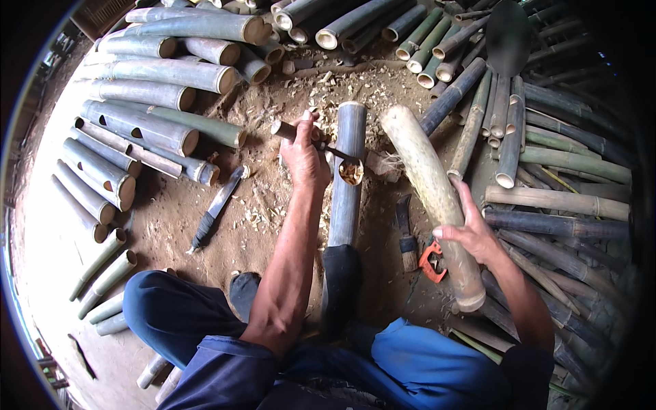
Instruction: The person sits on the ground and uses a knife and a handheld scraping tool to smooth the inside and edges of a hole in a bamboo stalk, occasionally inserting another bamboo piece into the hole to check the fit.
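Bamboo tube [346,212] lay straight ahead of the person, between the two forearms, its far end out on the chip-strewn dirt [266,212] and its near end under a dark-covered foot [341,273]; a cut opening [351,173] showed in its upper face, with pale, ragged wood inside. The left hand [304,156] was closed around the handle of a chisel [335,150], whose blade slanted down to the right into that opening; whether the edge touched the wall or only loose chips, I could not tell. The right hand [471,232] gripped a thick, pale club [425,160], thumb across the front; the club leaned beside the tube, apart from the chisel.

Good work here, as I judged it, called for the foot's weight kept firm, since a round tube would roll under a blow; the edge set just inside the rim, so that thin slivers came away; short, square taps on the handle's end, for a heavy or skewed one could split the wall along the grain; and the left knuckles kept well clear of the club. The knife [217,207] and the curved blade [404,225] lay safely aside.
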Demonstrator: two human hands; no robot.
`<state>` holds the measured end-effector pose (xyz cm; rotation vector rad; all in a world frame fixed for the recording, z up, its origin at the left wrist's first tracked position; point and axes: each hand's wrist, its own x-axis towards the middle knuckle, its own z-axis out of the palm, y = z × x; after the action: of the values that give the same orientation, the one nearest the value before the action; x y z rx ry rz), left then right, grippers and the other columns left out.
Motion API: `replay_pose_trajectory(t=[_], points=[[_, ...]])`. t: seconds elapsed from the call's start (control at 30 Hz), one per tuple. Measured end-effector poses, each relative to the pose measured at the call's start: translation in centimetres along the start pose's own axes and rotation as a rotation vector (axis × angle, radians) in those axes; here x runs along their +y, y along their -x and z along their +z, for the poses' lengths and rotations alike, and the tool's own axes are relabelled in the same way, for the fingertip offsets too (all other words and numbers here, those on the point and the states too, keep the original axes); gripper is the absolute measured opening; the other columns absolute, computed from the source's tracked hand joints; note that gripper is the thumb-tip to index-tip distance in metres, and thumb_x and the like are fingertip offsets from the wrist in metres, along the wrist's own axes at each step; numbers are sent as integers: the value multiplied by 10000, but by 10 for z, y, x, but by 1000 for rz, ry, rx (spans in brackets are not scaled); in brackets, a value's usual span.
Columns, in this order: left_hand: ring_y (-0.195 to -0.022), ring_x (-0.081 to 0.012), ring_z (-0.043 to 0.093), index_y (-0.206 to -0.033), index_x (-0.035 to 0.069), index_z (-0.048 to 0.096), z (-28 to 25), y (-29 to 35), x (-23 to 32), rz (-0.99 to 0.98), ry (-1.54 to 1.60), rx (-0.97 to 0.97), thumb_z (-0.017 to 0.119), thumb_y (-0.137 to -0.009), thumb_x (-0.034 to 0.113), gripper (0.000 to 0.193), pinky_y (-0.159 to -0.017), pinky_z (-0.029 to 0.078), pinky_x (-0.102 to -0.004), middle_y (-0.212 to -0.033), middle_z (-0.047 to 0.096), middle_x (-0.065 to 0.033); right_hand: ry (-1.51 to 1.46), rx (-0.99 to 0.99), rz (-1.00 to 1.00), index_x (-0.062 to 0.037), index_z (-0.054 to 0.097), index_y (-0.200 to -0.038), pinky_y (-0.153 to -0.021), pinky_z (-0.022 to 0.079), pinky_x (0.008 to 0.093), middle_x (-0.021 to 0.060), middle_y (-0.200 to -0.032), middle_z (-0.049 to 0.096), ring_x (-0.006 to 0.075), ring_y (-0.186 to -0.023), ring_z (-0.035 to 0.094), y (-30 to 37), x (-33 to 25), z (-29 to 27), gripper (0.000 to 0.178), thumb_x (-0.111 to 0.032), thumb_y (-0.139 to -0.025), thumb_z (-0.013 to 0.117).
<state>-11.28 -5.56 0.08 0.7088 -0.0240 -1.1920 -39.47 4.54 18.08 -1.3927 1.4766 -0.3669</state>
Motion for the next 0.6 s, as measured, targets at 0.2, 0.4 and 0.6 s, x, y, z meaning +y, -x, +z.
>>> replay_pose_trajectory(t=[0.2,0.4,0.6], points=[[-679,-139,563,-811,89,596,-1,15,0,91,4,-28,834,-898,203,277,-648,479,-317,-770,635,-36,225,-23,-444,-50,184,-1633,-1234,290,426,241,-1609,338,310,-1494,353,-43,-49,18,1106,-244,-758,831],[-863,-173,645,-1004,53,635,4,37,-11,127,7,-137,801,-929,250,268,-853,534,-369,-957,676,-88,617,-48,-727,-276,211,-1650,-1045,517,439,172,-1355,538,279,-1227,590,-53,-117,34,1132,-73,-742,855],[-1141,-169,597,-1444,43,464,-9,62,-24,-108,-63,-159,737,-965,321,618,-947,545,-367,-1287,589,-109,1413,58,-894,-443,274,-1610,-645,618,324,42,-924,529,199,-782,619,-54,-137,50,1184,-83,-675,905]])
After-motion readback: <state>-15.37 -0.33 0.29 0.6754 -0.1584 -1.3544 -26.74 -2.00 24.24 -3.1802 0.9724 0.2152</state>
